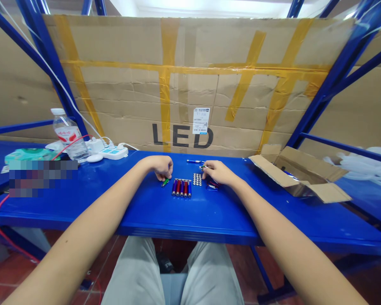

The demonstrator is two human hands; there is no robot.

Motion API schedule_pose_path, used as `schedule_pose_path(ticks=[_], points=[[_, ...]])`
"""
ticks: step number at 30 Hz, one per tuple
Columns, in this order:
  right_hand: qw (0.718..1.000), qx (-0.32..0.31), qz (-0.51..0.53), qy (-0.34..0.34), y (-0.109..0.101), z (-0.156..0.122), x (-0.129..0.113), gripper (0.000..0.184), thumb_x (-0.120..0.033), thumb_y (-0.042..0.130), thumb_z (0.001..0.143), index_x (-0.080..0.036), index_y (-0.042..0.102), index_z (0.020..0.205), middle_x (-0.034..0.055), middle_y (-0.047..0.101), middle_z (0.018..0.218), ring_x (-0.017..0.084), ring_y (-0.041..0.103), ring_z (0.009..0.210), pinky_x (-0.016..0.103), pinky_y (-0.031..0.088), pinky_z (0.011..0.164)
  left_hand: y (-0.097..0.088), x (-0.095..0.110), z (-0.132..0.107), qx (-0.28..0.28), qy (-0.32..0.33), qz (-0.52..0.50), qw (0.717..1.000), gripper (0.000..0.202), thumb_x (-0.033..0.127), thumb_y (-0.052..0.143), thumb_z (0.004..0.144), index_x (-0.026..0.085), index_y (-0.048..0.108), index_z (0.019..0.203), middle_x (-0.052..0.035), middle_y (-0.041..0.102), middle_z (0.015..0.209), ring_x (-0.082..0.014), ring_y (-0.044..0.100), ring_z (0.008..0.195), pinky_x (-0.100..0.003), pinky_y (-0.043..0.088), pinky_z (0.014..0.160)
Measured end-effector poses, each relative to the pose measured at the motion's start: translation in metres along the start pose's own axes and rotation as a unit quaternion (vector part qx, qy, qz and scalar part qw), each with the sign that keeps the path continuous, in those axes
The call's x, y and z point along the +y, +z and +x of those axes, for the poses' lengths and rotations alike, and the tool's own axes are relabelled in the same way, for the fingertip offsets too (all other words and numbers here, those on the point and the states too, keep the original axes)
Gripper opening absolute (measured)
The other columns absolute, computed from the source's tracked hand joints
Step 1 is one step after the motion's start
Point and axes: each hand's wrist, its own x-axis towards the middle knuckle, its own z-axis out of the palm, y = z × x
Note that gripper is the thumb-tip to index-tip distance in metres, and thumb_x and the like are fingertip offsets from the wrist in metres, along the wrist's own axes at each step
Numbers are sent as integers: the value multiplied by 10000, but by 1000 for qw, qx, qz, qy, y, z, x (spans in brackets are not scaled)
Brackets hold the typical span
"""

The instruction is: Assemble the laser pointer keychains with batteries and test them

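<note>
My left hand (161, 167) rests on the blue shelf (209, 212) with fingers curled, its tips on a small green tube (165, 182). My right hand (217, 172) pinches a small green-tipped piece at its fingertips, above a few red and blue tubes (212, 185) lying under the palm. Between the hands lies a row of several small red and blue tubes (181, 187) side by side. Beside them stands a cluster of small silver button cells (197, 179). A blue pen-like stick (194, 161) lies behind.
An open cardboard box (300, 173) sits at the right. At the left are a water bottle (68, 134), a white power strip (109, 150) with a red cable, and a teal packet (28, 154). A taped cardboard sheet marked LED forms the back wall. White gloves lie far right.
</note>
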Motion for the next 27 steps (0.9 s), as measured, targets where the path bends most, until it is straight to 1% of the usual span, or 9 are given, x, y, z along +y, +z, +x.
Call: schedule_pose_path(ticks=[3,5,8,12,16,18,23,27], points=[[1000,3,0,10,0,0,1,170,-195,465,897,-186,582,775,22,735,743,150,619,689,256,419,661,0,0,1,-6,-6,-21,1000,258,164,705,701,128,605,935,-40,682,687,-162,668,601,-340,597,707],[1000,7,1,17,0,0,2,172,-192,466,894,-188,572,759,19,729,728,145,618,674,250,421,658,0,0,0,-7,-1,-22,1000,274,173,713,697,131,607,947,-40,681,690,-169,674,614,-350,599,713],[1000,11,-1,20,-1,0,3,169,-185,474,890,-189,567,749,19,726,722,144,625,687,245,427,679,-1,0,-1,-7,8,-10,1000,286,184,712,694,139,621,962,-27,660,661,-172,672,632,-349,601,709],[1000,10,-7,22,-2,0,2,169,-183,470,891,-190,567,753,18,724,723,145,626,694,244,429,686,-1,1,-6,-12,0,11,1000,296,153,644,716,141,628,1011,-29,654,655,-172,670,636,-341,600,707],[1000,10,-14,24,-2,-1,1,179,-183,461,894,-192,559,744,13,723,723,139,617,686,239,424,674,0,2,-7,14,-7,37,999,200,174,603,738,134,649,929,-62,679,749,-172,665,627,-345,599,686],[999,13,-17,25,-3,-1,0,185,-186,460,895,-191,556,737,12,721,719,137,610,677,236,420,662,0,1,-6,13,-8,39,999,164,201,621,745,130,649,891,-68,680,756,-174,665,634,-342,598,678],[999,17,-18,29,-4,-2,-1,179,-190,465,895,-189,571,750,14,720,714,136,600,659,232,411,634,-1,0,-5,10,-21,44,999,127,156,665,722,129,637,843,-70,694,770,-157,661,637,-292,580,662],[999,17,-24,28,-5,-2,-1,183,-189,467,893,-190,575,745,18,722,720,140,600,657,237,410,630,-5,-1,-7,21,-9,86,996,144,179,686,715,135,639,845,-77,713,776,-160,670,670,-266,560,673]])
